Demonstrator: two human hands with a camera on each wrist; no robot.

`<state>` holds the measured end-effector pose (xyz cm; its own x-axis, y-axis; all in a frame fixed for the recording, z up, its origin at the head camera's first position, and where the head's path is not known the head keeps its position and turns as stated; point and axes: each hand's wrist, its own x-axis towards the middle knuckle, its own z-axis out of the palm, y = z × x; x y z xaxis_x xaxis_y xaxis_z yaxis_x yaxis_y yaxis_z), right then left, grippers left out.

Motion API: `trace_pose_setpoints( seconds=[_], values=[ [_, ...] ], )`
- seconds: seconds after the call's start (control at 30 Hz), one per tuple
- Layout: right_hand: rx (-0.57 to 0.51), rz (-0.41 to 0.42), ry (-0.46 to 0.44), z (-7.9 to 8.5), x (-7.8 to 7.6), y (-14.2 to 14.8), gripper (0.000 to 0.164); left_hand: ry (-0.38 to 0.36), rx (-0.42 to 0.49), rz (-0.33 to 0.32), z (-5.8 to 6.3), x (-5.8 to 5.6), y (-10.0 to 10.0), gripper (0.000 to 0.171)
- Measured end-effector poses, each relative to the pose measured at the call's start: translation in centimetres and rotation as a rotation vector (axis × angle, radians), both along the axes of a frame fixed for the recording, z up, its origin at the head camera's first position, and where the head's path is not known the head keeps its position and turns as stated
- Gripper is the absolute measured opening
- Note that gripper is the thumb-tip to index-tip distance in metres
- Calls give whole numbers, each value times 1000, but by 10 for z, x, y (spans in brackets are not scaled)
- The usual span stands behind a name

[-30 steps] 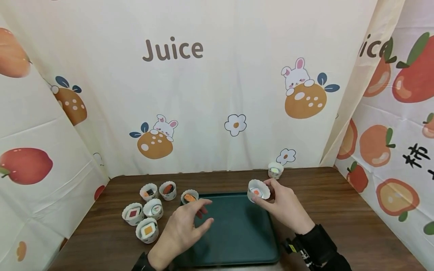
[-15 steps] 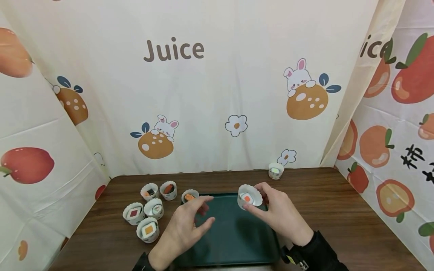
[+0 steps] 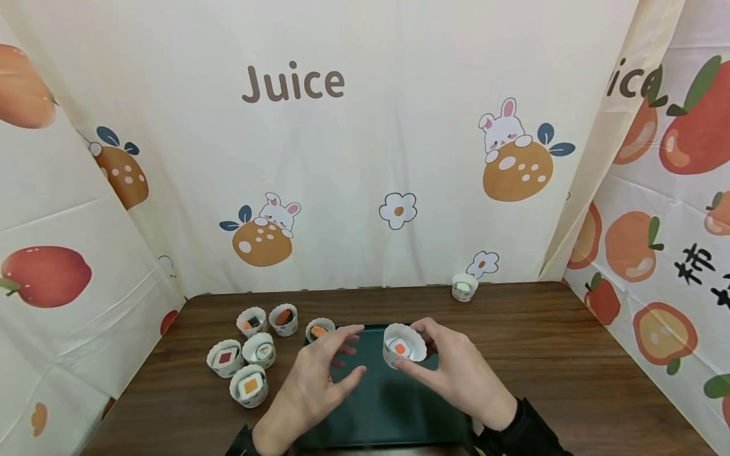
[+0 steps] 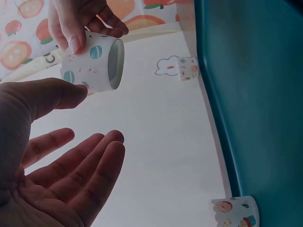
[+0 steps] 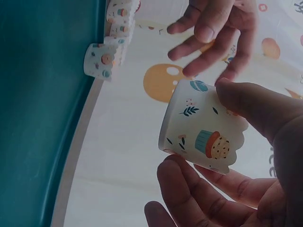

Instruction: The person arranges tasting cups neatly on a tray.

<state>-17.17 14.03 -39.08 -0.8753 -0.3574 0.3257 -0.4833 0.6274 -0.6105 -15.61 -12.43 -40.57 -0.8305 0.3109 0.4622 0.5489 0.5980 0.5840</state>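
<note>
My right hand point(image 3: 459, 370) pinches a white scalloped paper baking cup point(image 3: 403, 345) between thumb and fingers, over the dark green tray point(image 3: 393, 418). Inside the cup sits a piece of sushi roll with an orange-red centre. The right wrist view shows the cup point(image 5: 201, 127) side-on, printed with a cupcake and leaves. My left hand point(image 3: 310, 377) hovers over the tray's left side with fingers spread and nothing in them. Just behind its fingers, another cup point(image 3: 318, 329) with an orange-topped sushi piece stands at the tray's back left corner.
Several cups of sushi cluster left of the tray, among them one with a yellow-centred piece point(image 3: 249, 386) and one with a dark red centre point(image 3: 225, 359). A lone cup point(image 3: 464, 287) stands at the table's back edge on the right. A printed curtain point(image 3: 342, 158) hangs behind.
My right hand has carried its cup leftward from the tray's back right corner and slightly nearer, towards my left hand. The left hand has barely moved.
</note>
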Motion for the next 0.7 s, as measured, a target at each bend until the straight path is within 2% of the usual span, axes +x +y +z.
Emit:
trace_pose_setpoints(
  seconds=[0.27,0.7],
  values=[
    [-5,47,-3,-2,5,-5,47,-84,12,-59,1,1,4,57],
    [-25,96,-42,-7,6,-11,52,-1,5,-77,-2,2,10,55]
  ],
)
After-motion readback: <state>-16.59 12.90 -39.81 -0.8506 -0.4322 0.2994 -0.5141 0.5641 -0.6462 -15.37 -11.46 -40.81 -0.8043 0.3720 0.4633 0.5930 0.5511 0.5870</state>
